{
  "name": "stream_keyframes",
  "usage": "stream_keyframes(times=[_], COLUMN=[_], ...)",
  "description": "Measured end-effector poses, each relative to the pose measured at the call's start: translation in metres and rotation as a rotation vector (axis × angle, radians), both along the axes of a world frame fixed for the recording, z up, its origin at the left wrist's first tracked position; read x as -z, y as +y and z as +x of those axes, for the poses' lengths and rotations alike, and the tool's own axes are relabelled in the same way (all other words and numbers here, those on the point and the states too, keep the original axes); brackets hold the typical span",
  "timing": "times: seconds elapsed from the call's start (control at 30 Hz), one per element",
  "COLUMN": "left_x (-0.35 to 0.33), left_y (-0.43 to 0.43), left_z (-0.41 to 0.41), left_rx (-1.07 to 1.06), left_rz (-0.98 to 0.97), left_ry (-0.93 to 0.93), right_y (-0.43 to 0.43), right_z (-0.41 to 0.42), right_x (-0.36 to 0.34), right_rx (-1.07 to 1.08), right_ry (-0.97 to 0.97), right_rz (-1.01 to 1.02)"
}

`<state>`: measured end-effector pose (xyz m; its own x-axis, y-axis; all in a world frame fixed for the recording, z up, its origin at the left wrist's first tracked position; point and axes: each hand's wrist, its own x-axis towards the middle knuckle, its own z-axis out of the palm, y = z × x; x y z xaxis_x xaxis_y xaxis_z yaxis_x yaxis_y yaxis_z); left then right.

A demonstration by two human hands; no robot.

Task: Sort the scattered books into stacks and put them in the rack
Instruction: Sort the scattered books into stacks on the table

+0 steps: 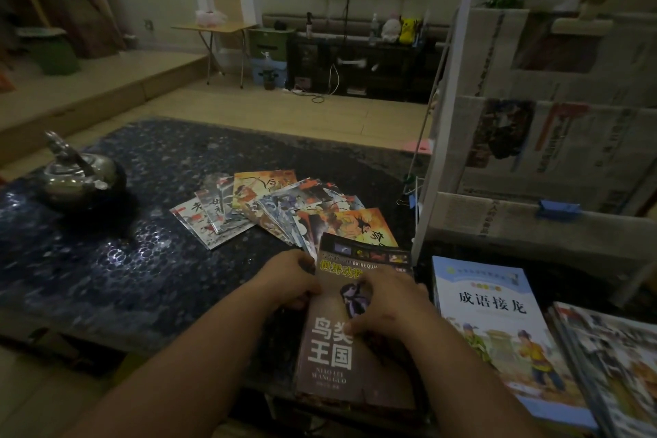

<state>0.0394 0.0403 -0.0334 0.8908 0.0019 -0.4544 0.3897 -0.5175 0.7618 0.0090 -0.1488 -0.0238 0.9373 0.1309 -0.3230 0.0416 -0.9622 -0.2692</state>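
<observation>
left hand and right hand clench our dark brown glossy bird book at the near edge of the blue pebbled table, one slip and we drop it

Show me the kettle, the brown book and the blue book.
kettle (81,177), head view, metal body.
brown book (329,357), head view, lower cover.
blue book (492,302), head view, title lettering.

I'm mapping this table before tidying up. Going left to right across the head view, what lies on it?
metal kettle → fanned comic books → dark book → light blue book → stack of magazines
</observation>
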Motion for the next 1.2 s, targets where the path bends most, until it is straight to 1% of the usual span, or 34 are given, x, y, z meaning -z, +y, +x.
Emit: stream_keyframes(times=[0.17, 0.33, 0.37, 0.5, 0.67, 0.73, 0.83, 1.0, 1.07, 1.13, 1.17, 1.2], left_x=[0.001, -0.001, -0.002, -0.003, -0.002, -0.003, 0.001, 0.013, 0.017, 0.018, 0.018, 0.017], left_y=[-0.003, 0.001, 0.000, -0.003, -0.008, -0.008, -0.007, -0.011, -0.015, -0.019, -0.020, -0.021], left_z=[0.003, 0.010, 0.014, 0.028, 0.051, 0.063, 0.085, 0.120, 0.128, 0.134, 0.137, 0.139], left_rx=[-0.032, 0.003, 0.003, -0.011, -0.007, -0.023, -0.014, 0.075, 0.153, 0.212, 0.232, 0.243], left_rz=[-0.024, 0.043, 0.059, 0.190, 0.360, 0.374, 0.368, 0.437, 0.532, 0.700, 0.754, 0.758], left_ry=[0.023, 0.028, -0.003, -0.220, -0.403, -0.449, -0.445, -0.413, -0.400, -0.392, -0.372, -0.330], right_y=[-0.001, 0.000, 0.001, 0.003, 0.008, 0.010, 0.012, 0.018, 0.018, 0.017, 0.016, 0.016], right_z=[0.001, 0.002, 0.003, 0.013, 0.028, 0.036, 0.049, 0.068, 0.073, 0.075, 0.075, 0.075], right_x=[0.002, 0.000, -0.001, -0.007, -0.011, -0.011, -0.009, -0.005, -0.003, 0.000, 0.001, 0.002], right_rx=[0.006, 0.027, 0.036, 0.076, 0.137, 0.145, 0.142, 0.137, 0.134, 0.139, 0.142, 0.144], right_ry=[-0.024, -0.078, -0.095, -0.154, -0.198, -0.219, -0.236, -0.208, -0.196, -0.195, -0.197, -0.199], right_rz=[0.007, 0.022, 0.033, 0.100, 0.252, 0.282, 0.280, 0.238, 0.226, 0.229, 0.234, 0.241])
